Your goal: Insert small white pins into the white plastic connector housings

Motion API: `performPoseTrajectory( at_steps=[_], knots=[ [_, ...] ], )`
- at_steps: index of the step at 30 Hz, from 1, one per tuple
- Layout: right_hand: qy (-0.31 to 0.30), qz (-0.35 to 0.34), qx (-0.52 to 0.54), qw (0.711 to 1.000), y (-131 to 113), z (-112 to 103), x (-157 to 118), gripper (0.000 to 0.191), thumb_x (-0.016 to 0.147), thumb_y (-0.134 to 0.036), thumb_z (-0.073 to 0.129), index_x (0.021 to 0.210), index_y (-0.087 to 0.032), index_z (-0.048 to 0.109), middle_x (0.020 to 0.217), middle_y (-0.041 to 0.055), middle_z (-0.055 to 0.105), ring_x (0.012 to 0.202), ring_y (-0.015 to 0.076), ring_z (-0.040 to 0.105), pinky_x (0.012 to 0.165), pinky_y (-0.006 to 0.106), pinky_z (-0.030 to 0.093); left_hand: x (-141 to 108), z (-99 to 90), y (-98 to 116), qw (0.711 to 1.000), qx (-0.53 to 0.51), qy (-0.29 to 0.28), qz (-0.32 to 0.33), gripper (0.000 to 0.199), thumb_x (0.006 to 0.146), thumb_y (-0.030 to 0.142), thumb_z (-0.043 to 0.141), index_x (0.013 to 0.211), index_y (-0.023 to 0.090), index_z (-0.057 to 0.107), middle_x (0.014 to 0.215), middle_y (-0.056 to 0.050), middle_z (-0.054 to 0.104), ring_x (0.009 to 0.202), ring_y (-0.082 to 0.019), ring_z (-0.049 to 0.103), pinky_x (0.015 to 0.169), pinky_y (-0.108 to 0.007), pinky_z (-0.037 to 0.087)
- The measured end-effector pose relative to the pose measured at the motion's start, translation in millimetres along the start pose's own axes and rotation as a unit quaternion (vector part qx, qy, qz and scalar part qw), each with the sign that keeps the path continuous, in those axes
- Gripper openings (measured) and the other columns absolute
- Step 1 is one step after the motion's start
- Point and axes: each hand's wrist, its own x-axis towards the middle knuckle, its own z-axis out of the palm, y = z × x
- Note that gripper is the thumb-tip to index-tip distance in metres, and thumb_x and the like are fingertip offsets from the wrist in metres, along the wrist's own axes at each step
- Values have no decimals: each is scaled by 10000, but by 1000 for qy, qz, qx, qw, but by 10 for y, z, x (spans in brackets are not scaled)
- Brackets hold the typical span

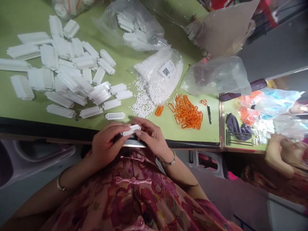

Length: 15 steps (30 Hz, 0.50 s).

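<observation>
My left hand (106, 144) and my right hand (152, 136) meet just over the table's near edge, holding a white plastic connector housing (131, 130) between their fingers. Its middle shows, while the fingers cover parts of both ends. Just beyond my hands lies a similar perforated housing (115, 115). A loose heap of white plastic housings (69, 77) spreads to the left on the green table (154, 128). A spill of tiny white plastic pieces (143, 103) sits nearer the middle, beside a clear bag of them (156, 77) with a QR label.
Orange plastic frames (187, 112) lie in a pile to the right, near a black marker-like tool (209, 114). Clear plastic bags (216, 75) stand along the far side. Another person's arm (276, 154) is at a neighbouring green table on the right.
</observation>
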Motion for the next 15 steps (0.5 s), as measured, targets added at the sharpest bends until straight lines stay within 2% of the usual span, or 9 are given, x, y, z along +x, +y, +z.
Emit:
performPoseTrajectory(
  at_steps=[2,6,9,12,15],
  knots=[
    [-20,39,44,998,-12,32,25,346,1044,-462,692,1294,-223,717,1007,56,786,786,155,687,726,299,623,9,-7,5,1000,8,0,27,93,1004,247,699,1040,262,783,1114,-42,854,988,-208,820,898,-349,687],
    [25,84,130,988,24,166,56,334,931,-489,818,1097,-208,745,847,3,738,692,130,622,691,283,586,-9,-1,-27,998,27,9,52,87,999,225,716,1031,269,783,1104,-29,859,997,-203,823,889,-327,681],
    [55,89,171,980,74,291,66,359,894,-525,834,1019,-203,735,778,-19,693,641,118,579,653,273,557,-43,17,-59,996,38,28,82,121,992,187,735,1047,279,791,1095,-15,863,968,-196,830,874,-312,683],
    [42,74,157,984,89,279,56,352,961,-547,763,1059,-210,738,730,-31,654,583,115,529,577,261,509,-63,17,-71,994,37,40,92,139,987,169,747,1056,281,793,1098,-15,861,969,-199,831,891,-315,685],
    [24,25,37,999,78,43,17,361,999,-536,734,1196,-234,739,845,6,715,661,137,602,620,275,544,-53,3,-66,998,29,33,46,127,999,207,747,1082,294,788,1127,-13,851,993,-213,824,914,-356,689]
  ],
)
